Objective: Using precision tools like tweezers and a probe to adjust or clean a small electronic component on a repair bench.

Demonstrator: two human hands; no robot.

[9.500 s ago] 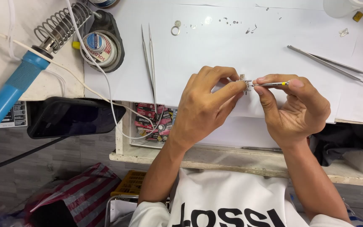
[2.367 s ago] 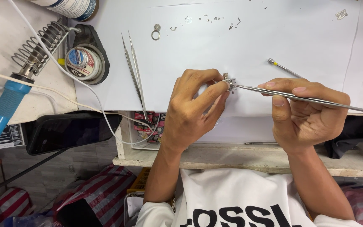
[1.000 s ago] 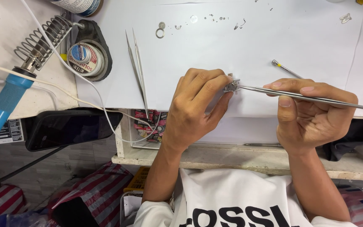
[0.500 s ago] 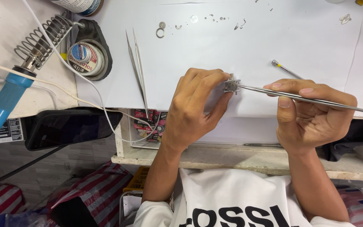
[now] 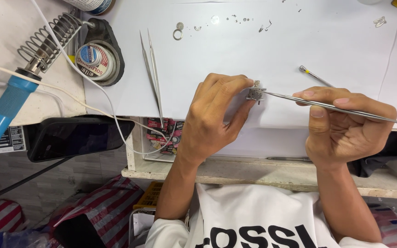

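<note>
Pinching a small grey metal component (image 5: 256, 93) between thumb and forefinger, your left hand (image 5: 212, 119) holds it just above the white sheet (image 5: 272, 50) that covers the bench (image 5: 272, 174), near the sheet's front edge. Your left fingers (image 5: 228, 85) are clamped together on the part, the thumb below and the forefinger curled over the top.

Your right hand (image 5: 345, 126) grips long steel tweezers (image 5: 336, 108), its fingers closed round their shaft; the tips point left and meet the component's right side. Whether the tips are nipping the part or only touching it cannot be told.

Just behind your right hand, a thin metal probe with a yellow-tipped end (image 5: 313, 76) lies on the sheet.

To the left of your left hand, a second pair of tweezers (image 5: 151, 73) lies on the sheet, legs slightly apart, points towards you.

Farther back on the sheet are a small metal ring (image 5: 178, 33) and scattered tiny parts (image 5: 240, 19), well apart from your hands.

At the far left, a blue-handled soldering iron (image 5: 5, 108) rests in a coiled spring stand (image 5: 49, 39), beside a round tin of solder paste (image 5: 98, 57) on a black base. A white cable (image 5: 93, 110) trails across the bench towards a black phone (image 5: 74, 138) at its front edge.
</note>
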